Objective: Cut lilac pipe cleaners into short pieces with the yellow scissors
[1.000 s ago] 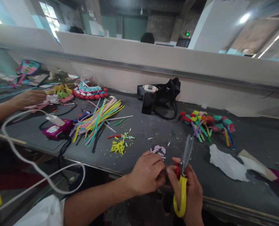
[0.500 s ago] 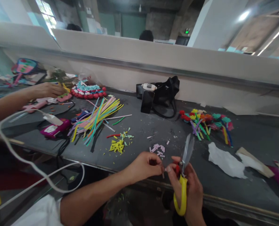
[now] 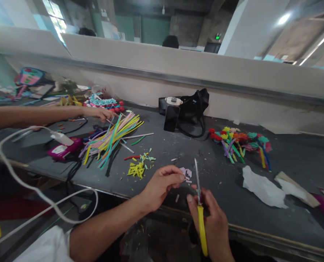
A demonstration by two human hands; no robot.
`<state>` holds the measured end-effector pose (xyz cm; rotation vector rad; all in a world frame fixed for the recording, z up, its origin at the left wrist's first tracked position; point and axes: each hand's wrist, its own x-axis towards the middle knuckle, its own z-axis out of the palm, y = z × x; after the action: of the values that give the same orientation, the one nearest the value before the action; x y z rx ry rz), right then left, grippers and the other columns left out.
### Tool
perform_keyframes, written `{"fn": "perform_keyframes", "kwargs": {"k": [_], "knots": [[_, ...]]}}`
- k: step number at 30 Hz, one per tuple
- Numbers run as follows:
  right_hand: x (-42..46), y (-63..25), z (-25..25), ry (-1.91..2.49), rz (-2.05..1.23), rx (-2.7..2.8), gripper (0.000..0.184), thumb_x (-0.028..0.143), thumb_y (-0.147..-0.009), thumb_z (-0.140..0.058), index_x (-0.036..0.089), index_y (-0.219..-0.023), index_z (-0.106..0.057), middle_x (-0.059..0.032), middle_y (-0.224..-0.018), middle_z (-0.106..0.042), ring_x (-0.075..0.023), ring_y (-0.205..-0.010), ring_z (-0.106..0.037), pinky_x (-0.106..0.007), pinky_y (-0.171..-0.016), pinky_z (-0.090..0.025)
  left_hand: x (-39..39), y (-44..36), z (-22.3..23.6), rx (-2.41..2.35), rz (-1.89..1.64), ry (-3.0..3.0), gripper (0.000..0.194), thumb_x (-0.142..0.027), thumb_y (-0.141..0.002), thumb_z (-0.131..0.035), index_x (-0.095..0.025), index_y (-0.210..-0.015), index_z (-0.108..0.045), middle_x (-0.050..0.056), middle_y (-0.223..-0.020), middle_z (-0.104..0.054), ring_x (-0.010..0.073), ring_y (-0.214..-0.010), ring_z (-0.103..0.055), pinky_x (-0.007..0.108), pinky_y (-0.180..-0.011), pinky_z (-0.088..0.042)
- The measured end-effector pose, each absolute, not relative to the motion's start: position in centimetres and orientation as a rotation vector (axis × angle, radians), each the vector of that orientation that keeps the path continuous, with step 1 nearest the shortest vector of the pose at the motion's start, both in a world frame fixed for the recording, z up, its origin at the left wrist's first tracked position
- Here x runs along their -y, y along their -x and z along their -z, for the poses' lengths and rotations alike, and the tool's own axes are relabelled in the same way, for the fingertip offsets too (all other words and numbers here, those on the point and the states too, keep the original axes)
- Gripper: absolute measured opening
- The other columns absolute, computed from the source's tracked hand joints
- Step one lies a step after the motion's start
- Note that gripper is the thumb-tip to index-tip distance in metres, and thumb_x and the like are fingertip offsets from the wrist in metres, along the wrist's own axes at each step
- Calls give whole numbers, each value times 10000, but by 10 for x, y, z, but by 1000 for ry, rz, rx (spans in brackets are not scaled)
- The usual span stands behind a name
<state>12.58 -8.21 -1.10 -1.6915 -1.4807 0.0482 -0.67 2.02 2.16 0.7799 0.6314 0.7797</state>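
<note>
My right hand (image 3: 209,218) is wrapped round a pair of scissors (image 3: 202,231) with yellow handles, blades pointing up and away from me. The blades look closed or nearly so, seen edge-on. Left of them, my left hand (image 3: 162,185) is closed in a pinch over the table; whatever sits between thumb and forefinger is too small to make out. Just beyond those fingertips lies a pile of short pale pink pieces (image 3: 188,173). A single pink piece (image 3: 177,198) shows below my left hand near the table edge. Cut yellow pieces (image 3: 136,169) lie to the left.
A bundle of coloured fuzzy stems (image 3: 115,134) lies left, beside a magenta glue gun or similar device (image 3: 65,148) with a white cable. Another person's hand (image 3: 99,113) reaches towards the bundle. A black bag (image 3: 193,112), phone (image 3: 171,118), fuzzy flowers (image 3: 240,140) and white paper (image 3: 263,187) are around.
My hands have drawn apart; the left moved forward to the pink pile, and the scissors turned edge-on. A pink piece now shows near the edge. The other person's hand moved right to the stems.
</note>
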Motion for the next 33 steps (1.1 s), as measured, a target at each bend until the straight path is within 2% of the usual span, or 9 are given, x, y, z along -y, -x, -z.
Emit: {"fn": "perform_keyframes", "kwargs": {"k": [3,8,14,21,33], "knots": [[83,-122,17,1726,-62,1498,232,374,-915,-515,188,-1027,-595,-23,-849,-676,-140,-712,-653,-220,-669,-493,-21,7,-23,-611,-847,-702,122,-188,-652,-755,-150,-731,-670,-23,-625,-572,72,-572,-470,215,-597,-351],[83,-119,19,1775,-48,1523,275,412,-915,-495,189,-1025,-613,-23,-791,-675,-146,-648,-642,-228,-607,-483,-22,7,-22,-560,-917,-655,74,-168,-689,-722,-148,-720,-658,-10,-651,-582,87,-604,-500,230,-629,-376],[84,-119,19,1796,-40,1576,287,392,-924,-465,195,-1063,-621,-55,-885,-700,-164,-715,-662,-235,-610,-482,-22,7,-24,-544,-939,-638,62,-156,-708,-713,-149,-720,-652,-5,-668,-611,87,-600,-523,233,-631,-399],[85,-119,21,1795,-49,1579,283,389,-922,-476,189,-1044,-634,-41,-856,-713,-159,-704,-680,-233,-645,-495,-21,7,-23,-510,-943,-610,71,-146,-713,-716,-149,-734,-648,-3,-672,-632,100,-618,-562,237,-643,-430],[85,-121,21,1745,46,1634,295,369,-940,-440,170,-1011,-645,-40,-800,-727,-144,-632,-691,-202,-579,-494,-22,8,-21,-508,-927,-617,68,-153,-721,-714,-150,-739,-649,2,-675,-641,98,-623,-565,235,-650,-426]]}}
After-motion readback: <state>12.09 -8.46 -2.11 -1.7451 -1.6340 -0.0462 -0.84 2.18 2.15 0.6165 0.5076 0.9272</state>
